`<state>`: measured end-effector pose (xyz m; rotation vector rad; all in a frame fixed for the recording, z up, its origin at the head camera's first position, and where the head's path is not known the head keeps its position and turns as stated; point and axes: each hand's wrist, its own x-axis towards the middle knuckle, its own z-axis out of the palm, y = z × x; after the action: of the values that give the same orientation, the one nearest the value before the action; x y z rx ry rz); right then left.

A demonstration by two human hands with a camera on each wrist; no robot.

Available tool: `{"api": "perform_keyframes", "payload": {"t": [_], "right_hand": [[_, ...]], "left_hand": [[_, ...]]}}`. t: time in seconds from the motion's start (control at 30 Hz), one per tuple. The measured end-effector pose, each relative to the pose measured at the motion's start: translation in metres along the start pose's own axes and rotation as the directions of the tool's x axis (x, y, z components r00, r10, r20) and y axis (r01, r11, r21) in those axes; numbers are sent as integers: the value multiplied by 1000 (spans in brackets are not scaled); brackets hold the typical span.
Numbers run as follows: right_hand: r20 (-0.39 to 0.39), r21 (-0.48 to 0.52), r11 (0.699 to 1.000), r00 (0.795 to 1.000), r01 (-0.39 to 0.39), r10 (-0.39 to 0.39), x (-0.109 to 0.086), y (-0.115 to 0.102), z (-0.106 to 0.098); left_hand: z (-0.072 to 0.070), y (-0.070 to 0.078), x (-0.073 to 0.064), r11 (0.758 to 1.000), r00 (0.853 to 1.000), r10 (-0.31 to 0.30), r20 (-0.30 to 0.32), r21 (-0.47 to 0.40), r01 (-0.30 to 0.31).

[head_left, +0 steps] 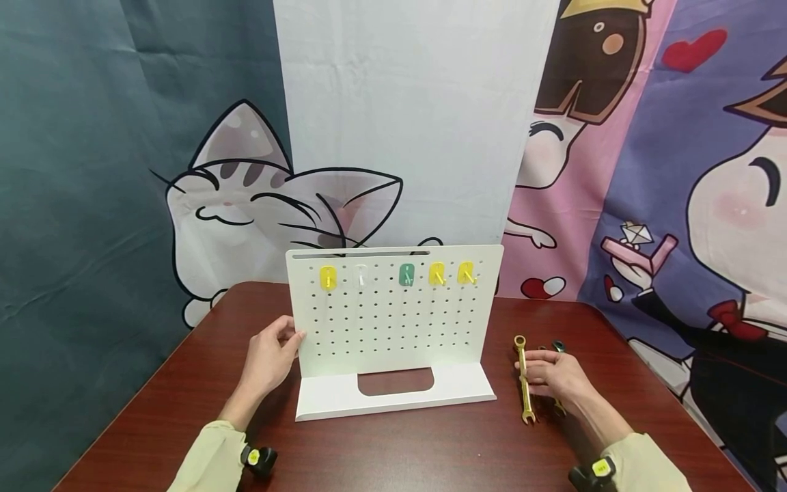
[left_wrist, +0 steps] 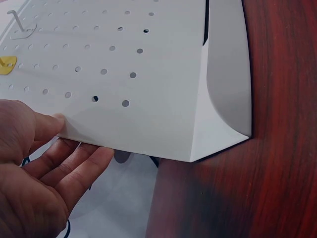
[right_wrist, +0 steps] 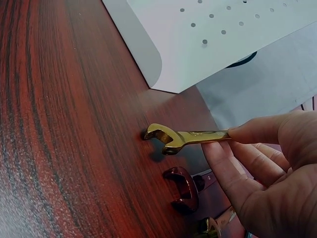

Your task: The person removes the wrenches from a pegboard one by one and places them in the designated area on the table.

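A white pegboard stand stands upright on the table. With thumb and fingers, my left hand grips its left edge; the left wrist view shows the thumb on the front face and fingers behind the edge. To the right of the stand, my right hand pinches a gold combination wrench by its shank. The wrench's open end points toward the wearer, just above the tabletop in the right wrist view. Beneath that hand lie more wrenches, one with a dark reddish open end and one gold, partly hidden by the fingers.
Along the board's top row hang a yellow hook, a clear or white hook, a green hook and two more yellow hooks. The reddish-brown table reaches back to a cartoon-printed curtain.
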<state>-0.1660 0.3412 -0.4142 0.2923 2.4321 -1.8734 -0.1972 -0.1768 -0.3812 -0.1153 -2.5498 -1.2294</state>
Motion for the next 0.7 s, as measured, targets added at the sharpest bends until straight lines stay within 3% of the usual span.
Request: {"api": "perform_keyframes", "payload": {"t": [0.7], "right_hand": [[-24, -39, 999, 1000, -17, 16, 0, 4, 2]], "left_hand": [[-1, 0, -1, 1000, 1000, -10, 6, 3, 10]]}}
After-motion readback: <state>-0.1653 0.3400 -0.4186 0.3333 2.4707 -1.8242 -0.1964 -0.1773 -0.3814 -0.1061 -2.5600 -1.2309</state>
